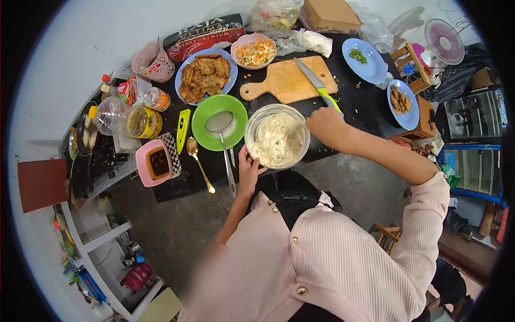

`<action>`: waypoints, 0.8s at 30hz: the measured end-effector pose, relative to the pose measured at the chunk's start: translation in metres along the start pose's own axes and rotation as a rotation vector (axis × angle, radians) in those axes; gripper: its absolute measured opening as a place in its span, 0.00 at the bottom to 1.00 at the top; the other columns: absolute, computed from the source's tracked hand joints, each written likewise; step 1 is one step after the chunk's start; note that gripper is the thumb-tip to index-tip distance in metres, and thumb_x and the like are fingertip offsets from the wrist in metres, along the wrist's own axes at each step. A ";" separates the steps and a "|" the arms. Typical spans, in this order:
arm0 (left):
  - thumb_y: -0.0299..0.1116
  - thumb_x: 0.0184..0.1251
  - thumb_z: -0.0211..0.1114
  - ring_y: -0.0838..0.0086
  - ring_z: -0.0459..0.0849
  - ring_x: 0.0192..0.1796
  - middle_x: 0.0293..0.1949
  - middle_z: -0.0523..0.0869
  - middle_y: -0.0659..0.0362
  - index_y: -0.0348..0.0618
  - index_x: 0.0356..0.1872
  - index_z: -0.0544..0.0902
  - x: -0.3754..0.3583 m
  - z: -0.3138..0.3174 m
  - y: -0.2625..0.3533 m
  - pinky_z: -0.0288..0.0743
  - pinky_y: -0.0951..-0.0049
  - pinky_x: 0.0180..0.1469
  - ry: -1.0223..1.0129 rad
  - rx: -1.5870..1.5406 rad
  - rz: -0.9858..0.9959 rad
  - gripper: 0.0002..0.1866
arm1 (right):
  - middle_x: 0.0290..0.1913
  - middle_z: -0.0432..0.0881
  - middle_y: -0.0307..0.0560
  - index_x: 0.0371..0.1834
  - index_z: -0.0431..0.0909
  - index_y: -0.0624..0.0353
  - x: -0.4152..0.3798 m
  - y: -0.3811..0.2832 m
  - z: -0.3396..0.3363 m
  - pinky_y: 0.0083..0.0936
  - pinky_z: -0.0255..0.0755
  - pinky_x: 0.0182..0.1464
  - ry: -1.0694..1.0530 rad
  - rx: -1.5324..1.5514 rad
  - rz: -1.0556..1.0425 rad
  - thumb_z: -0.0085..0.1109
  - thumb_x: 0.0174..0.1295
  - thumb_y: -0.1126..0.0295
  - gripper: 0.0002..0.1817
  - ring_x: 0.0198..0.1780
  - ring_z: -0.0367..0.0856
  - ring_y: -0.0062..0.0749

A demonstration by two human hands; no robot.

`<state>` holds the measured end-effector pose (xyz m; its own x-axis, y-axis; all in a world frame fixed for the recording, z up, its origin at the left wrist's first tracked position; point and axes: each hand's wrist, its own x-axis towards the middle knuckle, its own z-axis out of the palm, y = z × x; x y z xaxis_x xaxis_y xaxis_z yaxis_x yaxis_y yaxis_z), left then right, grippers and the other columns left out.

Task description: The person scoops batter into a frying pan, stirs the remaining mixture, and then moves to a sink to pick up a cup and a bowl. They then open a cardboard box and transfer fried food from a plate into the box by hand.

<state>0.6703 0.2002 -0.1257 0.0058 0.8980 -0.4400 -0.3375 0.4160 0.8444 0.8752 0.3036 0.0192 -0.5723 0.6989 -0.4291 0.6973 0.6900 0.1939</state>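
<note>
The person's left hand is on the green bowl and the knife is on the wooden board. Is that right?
Not the green bowl: the head view shows the left hand on the clear bowl. The knife is on the wooden board.

White wall [118,27] behind the black surface's [370,107] far edge, soft shadow [407,21] past its far right corner. Grey floor [171,231] (blotchy) below the near edge. White shelving [107,238] off the near left corner; blue-framed glass cabinet [472,169] beyond the right edge.
</note>
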 end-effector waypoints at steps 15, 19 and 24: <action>0.20 0.58 0.46 0.63 0.71 0.55 0.59 0.62 0.52 0.43 0.64 0.47 0.005 -0.003 0.012 0.78 0.60 0.45 -0.058 -0.074 -0.126 0.31 | 0.35 0.82 0.41 0.34 0.83 0.50 0.069 0.001 -0.002 0.29 0.72 0.35 -0.514 0.051 -0.055 0.60 0.46 0.64 0.11 0.37 0.80 0.34; 0.21 0.58 0.47 0.62 0.71 0.56 0.58 0.62 0.52 0.45 0.64 0.47 0.005 -0.004 0.016 0.77 0.57 0.47 -0.107 -0.068 -0.131 0.32 | 0.16 0.61 0.30 0.18 0.71 0.48 0.103 0.038 0.074 0.20 0.53 0.18 -1.043 0.597 -0.119 0.56 0.55 0.60 0.11 0.17 0.60 0.20; 0.21 0.59 0.49 0.62 0.68 0.58 0.59 0.60 0.53 0.47 0.63 0.50 0.008 -0.013 0.006 0.75 0.54 0.49 -0.137 -0.096 -0.143 0.31 | 0.11 0.52 0.22 0.23 0.75 0.52 0.050 0.016 0.092 0.10 0.40 0.08 -1.050 1.634 0.143 0.53 0.59 0.64 0.09 0.09 0.45 0.09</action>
<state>0.6566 0.2083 -0.1285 0.1856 0.8446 -0.5022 -0.4123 0.5309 0.7404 0.8978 0.3322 -0.0805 -0.4717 -0.0740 -0.8787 0.7272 -0.5962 -0.3401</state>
